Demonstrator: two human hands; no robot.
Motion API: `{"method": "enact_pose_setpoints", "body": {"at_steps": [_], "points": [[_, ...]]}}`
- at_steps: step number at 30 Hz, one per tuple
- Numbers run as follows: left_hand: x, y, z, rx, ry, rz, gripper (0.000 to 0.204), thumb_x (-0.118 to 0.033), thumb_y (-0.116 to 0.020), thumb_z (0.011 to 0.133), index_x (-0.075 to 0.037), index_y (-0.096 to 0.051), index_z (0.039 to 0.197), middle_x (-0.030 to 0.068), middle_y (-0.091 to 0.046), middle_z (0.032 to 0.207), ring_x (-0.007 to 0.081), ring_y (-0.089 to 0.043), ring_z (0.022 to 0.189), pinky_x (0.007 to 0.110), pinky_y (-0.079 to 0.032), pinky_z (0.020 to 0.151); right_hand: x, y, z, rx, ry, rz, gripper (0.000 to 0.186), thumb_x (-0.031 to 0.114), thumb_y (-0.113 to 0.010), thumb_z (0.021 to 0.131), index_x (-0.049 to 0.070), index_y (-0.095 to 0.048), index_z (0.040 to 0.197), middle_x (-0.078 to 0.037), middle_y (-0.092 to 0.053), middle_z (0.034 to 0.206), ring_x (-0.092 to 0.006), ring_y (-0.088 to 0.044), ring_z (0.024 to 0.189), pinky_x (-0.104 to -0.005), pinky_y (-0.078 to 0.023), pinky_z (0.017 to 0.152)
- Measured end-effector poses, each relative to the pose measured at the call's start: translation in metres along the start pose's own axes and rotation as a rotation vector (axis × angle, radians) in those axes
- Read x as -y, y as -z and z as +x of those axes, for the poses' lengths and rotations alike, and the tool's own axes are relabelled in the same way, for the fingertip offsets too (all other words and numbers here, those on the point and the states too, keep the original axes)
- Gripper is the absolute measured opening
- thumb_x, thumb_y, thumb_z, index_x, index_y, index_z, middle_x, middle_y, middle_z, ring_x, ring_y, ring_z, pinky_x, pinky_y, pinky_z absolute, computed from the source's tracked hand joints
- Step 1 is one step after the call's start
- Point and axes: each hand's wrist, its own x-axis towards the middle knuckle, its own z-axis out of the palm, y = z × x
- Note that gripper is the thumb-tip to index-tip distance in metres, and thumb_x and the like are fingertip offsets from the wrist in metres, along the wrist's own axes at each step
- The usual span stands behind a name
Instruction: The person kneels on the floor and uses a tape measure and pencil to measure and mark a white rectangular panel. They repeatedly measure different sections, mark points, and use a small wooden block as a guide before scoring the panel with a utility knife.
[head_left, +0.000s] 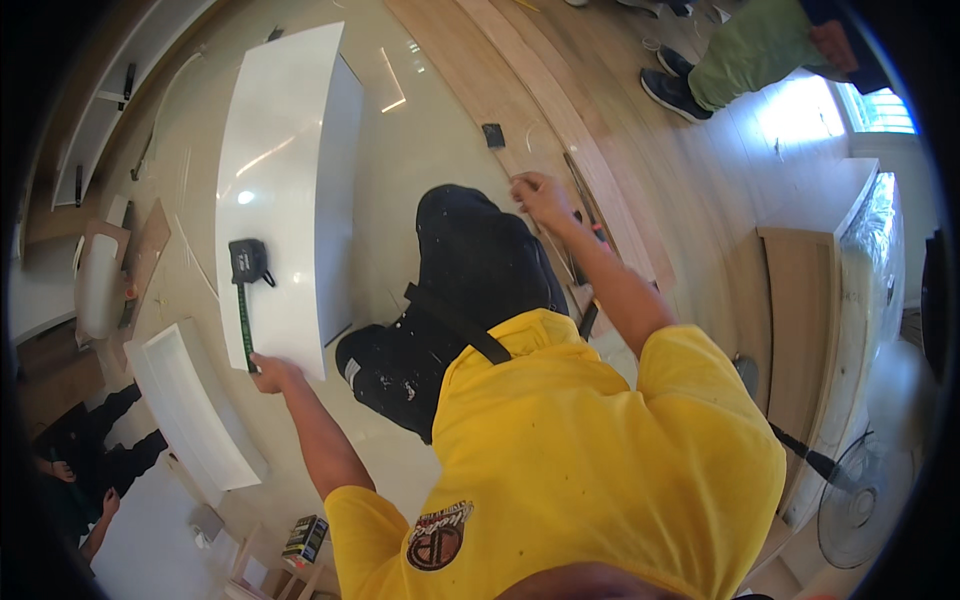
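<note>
My left hand (272,373) is closed around the end of the green blade (244,322) of a tape measure, at the near edge of a long white box-shaped panel unit (277,150). The black tape measure case (248,262) lies on top of that unit, with its blade drawn out toward me along the left edge. Off to the right, my right hand (543,198) is raised beside my knee, above the wood planks, its fingers curled together. Whatever it may hold is too small to make out.
Long wood planks (560,110) run along the floor at right, with hand tools (590,225) on them. A person in green trousers (745,60) stands far right; another person (90,465) is at lower left. A white panel piece (195,405), a plastic-wrapped cabinet (800,300) and a fan (860,500) stand around.
</note>
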Motion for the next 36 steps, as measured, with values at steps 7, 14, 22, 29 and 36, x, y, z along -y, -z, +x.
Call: {"method": "enact_pose_setpoints", "body": {"at_steps": [7, 14, 22, 29, 36], "points": [[0.006, 0.005, 0.003, -0.041, -0.041, -0.001, 0.056, -0.037, -0.062, 0.107, 0.014, -0.067, 0.126, 0.0301, -0.071, 0.126, 0.0374, -0.071, 0.108, 0.042, -0.055, 0.097, -0.031, 0.085, 0.223, -0.348, 0.183, -0.537, 0.028, 0.023, -0.064, 0.098, 0.002, -0.077, 0.109, -0.017, -0.077, 0.094, -0.0305, -0.075, 0.088, -0.0407, -0.058, 0.078], [-0.001, 0.016, 0.005, -0.086, -0.033, 0.478, 0.064, -0.045, -0.056, 0.108, 0.015, -0.066, 0.128, 0.0293, -0.070, 0.128, 0.0380, -0.069, 0.106, 0.043, -0.057, 0.093, 0.017, 0.127, 0.424, -0.414, 0.237, -0.724, 0.028, 0.024, -0.064, 0.098, 0.003, -0.076, 0.112, -0.025, -0.074, 0.107, -0.0418, -0.072, 0.100, -0.0495, -0.056, 0.087], [-0.030, 0.018, -0.004, -0.040, 0.143, 0.682, 0.073, -0.056, -0.043, 0.110, 0.010, -0.064, 0.134, 0.0279, -0.068, 0.129, 0.0381, -0.068, 0.108, 0.046, -0.058, 0.091, 0.027, 0.185, 0.610, -0.525, 0.476, -1.079, 0.034, 0.020, -0.060, 0.097, 0.007, -0.070, 0.128, -0.025, -0.069, 0.127, -0.0428, -0.065, 0.118, -0.0514, -0.053, 0.100], [-0.030, 0.019, -0.001, -0.052, 0.278, 0.475, 0.068, -0.052, -0.047, 0.110, 0.007, -0.058, 0.141, 0.0271, -0.065, 0.135, 0.0415, -0.067, 0.111, 0.050, -0.057, 0.096, 0.049, 0.168, 0.659, -0.250, -0.006, -1.259, 0.036, 0.024, -0.050, 0.104, 0.005, -0.068, 0.128, -0.024, -0.069, 0.127, -0.0420, -0.064, 0.123, -0.0526, -0.051, 0.104], [0.018, 0.061, 0.035, 0.220, -0.080, 1.093, 0.064, -0.043, -0.056, 0.103, 0.002, -0.050, 0.149, 0.0235, -0.060, 0.143, 0.0378, -0.057, 0.130, 0.047, -0.048, 0.109, -0.008, 0.193, 0.672, -0.431, 0.091, -1.451, 0.024, 0.024, -0.065, 0.091, 0.004, -0.074, 0.101, -0.026, -0.071, 0.118, -0.0440, -0.067, 0.116, -0.0539, -0.052, 0.100]]}}
